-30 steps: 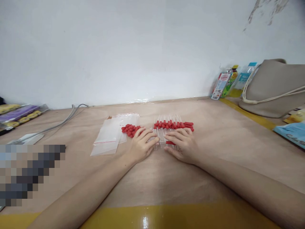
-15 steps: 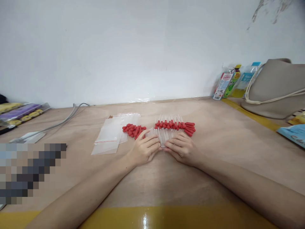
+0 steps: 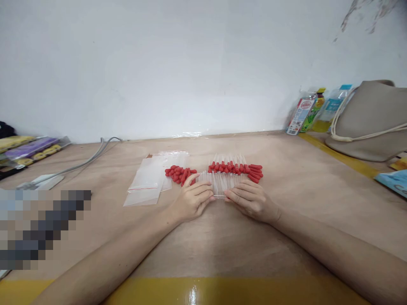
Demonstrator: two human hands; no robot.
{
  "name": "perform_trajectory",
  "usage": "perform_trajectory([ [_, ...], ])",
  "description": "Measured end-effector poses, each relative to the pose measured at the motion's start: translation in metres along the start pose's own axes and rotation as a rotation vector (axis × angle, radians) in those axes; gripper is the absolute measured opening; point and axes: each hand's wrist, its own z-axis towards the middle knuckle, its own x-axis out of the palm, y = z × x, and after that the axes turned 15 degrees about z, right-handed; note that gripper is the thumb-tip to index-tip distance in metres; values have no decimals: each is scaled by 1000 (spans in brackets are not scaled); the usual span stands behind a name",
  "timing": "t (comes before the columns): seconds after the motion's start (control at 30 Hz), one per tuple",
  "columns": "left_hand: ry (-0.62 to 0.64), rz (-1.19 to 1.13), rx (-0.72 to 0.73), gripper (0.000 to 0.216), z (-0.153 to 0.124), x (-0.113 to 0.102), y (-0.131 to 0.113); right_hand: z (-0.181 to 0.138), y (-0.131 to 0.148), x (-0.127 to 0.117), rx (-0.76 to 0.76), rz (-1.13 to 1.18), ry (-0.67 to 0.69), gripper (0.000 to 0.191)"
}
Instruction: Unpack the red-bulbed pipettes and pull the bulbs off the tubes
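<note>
A row of slim clear dropper tubes (image 3: 219,183) lies side by side on the table between my hands. My left hand (image 3: 195,195) is closed around the row's left end, fingers curled over it. At the other end, my right hand (image 3: 249,197) grips the near right corner with its fingers pressed together. Just beyond the row are droppers with red rubber bulbs (image 3: 227,166), their clear tips pointing to the wall. A heap of loose red bulbs (image 3: 180,173) sits left of them, partly behind my left hand.
Clear zip bags (image 3: 144,178) lie left of the red heap. A grey cable (image 3: 92,156) runs along the left. Drink bottles (image 3: 330,108), a carton (image 3: 299,116) and a grey-beige bag (image 3: 375,114) stand at the back right. Yellow tape (image 3: 165,290) marks the table's front.
My right hand has slid a little to the right, so more of the clear tubes show between my hands. My left hand keeps its place on the row.
</note>
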Motion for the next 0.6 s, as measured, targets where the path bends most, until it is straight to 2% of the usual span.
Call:
perform_trajectory([
  [0.23, 67, -42, -57, 7, -2, 1, -1, 4, -3, -9, -53, -10, 19, 20],
  [0.33, 27, -24, -150, 10, -3, -4, 3, 0, -12, -18, 0, -16, -26, 20],
  [0.47, 16, -33, -352, 16, 0, -8, 9, -12, -35, -29, 309, -87, -237, 16],
  [0.6, 6, 15, -412, 21, 5, 4, 11, -24, -61, -34, 683, -43, -391, 19],
])
